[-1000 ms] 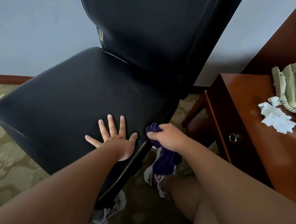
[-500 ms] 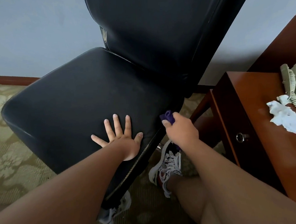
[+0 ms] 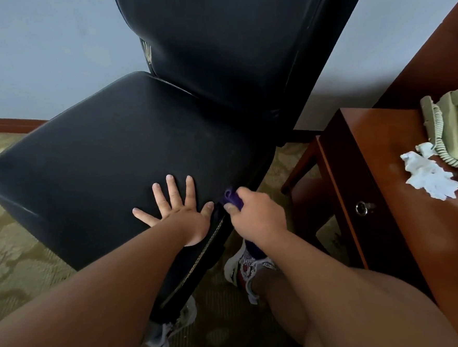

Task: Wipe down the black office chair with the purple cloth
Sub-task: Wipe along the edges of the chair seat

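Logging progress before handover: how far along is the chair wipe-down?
Done: nothing clearly; the seat shows faint dull marks, so no wiped area can be told. In hand: the right hand grips the purple cloth at the seat's right edge, while the left hand presses flat on the seat. Left: probably the seat's top and the backrest, which the cloth isn't touching.

left hand (image 3: pixel 180 217) on chair (image 3: pixel 118 154), desk (image 3: pixel 405 228) right

Beige telephone (image 3: pixel 456 127) and crumpled white tissue (image 3: pixel 427 175) on wooden nightstand (image 3: pixel 388 216).
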Available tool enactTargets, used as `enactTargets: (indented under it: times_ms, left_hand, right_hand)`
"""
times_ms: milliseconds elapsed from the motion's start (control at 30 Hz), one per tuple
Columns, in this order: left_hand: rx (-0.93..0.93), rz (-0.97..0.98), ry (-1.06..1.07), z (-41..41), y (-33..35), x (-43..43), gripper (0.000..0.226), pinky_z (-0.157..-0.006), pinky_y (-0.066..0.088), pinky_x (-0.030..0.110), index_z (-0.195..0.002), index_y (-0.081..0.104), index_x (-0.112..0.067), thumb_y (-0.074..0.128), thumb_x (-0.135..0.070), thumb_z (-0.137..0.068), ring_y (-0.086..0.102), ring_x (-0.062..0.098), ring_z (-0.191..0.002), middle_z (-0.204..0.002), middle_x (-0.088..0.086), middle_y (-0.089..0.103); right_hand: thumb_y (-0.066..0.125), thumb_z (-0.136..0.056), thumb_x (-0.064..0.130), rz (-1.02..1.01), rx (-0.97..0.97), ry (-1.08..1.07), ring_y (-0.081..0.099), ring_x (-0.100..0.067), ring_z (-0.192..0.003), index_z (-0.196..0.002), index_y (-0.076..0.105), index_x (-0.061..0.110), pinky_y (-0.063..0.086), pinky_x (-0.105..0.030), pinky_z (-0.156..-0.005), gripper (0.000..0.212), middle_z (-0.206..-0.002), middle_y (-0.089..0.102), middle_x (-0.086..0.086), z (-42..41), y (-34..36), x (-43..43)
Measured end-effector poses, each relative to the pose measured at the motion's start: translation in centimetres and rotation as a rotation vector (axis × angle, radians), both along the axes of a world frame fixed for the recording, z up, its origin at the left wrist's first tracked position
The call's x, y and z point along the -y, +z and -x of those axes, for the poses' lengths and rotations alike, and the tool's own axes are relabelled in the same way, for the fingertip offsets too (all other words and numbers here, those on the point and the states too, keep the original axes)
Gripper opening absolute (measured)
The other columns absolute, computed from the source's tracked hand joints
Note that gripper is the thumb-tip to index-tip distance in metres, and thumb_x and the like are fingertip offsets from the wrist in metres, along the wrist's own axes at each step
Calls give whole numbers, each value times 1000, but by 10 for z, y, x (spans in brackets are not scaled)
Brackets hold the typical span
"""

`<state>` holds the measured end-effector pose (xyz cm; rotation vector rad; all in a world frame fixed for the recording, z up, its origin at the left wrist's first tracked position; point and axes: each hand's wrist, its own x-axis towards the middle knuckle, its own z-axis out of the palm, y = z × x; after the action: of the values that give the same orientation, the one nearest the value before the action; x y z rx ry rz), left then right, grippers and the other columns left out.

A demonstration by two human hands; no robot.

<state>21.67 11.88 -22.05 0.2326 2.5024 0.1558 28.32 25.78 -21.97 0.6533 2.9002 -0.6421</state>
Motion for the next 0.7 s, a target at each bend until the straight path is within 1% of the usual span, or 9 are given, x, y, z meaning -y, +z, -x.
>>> enactTargets:
  times_ms: [133,167,233,300,400,467,500,633,700]
  left_hand:
    - [4,-15,4,0,0,-4,72,-106,-13,78,-148,-35,-39,10,-67,-99,-43,30,-142,-153,-1,-48]
    - [2,-18,8,0,-1,-5,72,-106,-14,79,-148,-35,-39,10,-68,-99,-43,30,-142,-153,-1,-49]
    - [-4,-14,22,1,-3,-9,72,-105,-14,79,-147,-35,-39,10,-68,-99,-43,31,-142,-153,-1,-49]
    - [-16,-15,43,0,-5,-14,72,-104,-14,79,-147,-35,-39,10,-68,-99,-43,31,-142,-153,0,-49]
    - [-76,-6,69,-3,-11,-22,73,-103,-13,80,-148,-35,-38,8,-68,-98,-41,33,-143,-155,1,-46]
    - [-92,7,81,-3,-13,-27,73,-103,-12,81,-148,-35,-38,8,-68,-98,-40,34,-143,-155,2,-45]
    - [-85,10,86,-3,-11,-29,73,-104,-12,82,-149,-35,-38,8,-68,-98,-40,34,-143,-155,2,-45]
    - [-35,-15,72,-3,2,-35,73,-106,-8,81,-152,-31,-37,12,-66,-100,-37,35,-145,-157,3,-42]
    - [-12,-9,3,0,9,-28,75,-109,-4,79,-153,-28,-39,15,-68,-99,-33,35,-147,-159,3,-40]
  right_hand:
    - [49,-97,51,11,-58,-203,52,-23,-79,-91,46,27,42,-35,-68,26,-89,57,3,18,-8,-18]
    - [50,-97,51,62,-55,-244,55,-23,-79,-88,47,25,43,-36,-69,28,-89,59,2,22,-10,-23]
    - [55,-95,49,246,-56,-288,59,-22,-80,-84,52,23,45,-35,-69,29,-88,61,1,27,-11,-30]
    - [60,-93,47,438,-43,-279,63,-22,-83,-84,59,23,49,-37,-74,26,-89,64,0,27,-9,-36]
    - [64,-90,45,565,115,-154,66,-22,-85,-90,67,24,52,-38,-81,21,-92,69,-2,17,-5,-34]
    - [65,-91,43,564,209,-72,66,-21,-85,-93,67,26,53,-37,-80,18,-93,69,-2,10,-5,-28]
    - [65,-91,43,547,217,-62,66,-21,-84,-94,66,25,54,-37,-80,18,-93,68,-2,9,-5,-25]
    - [61,-91,47,379,94,-134,63,-21,-80,-84,57,28,56,-42,-78,20,-88,63,0,6,-8,-20]
    - [58,-93,49,311,32,-189,62,-21,-79,-83,52,28,54,-40,-75,25,-88,62,1,5,-11,-17]
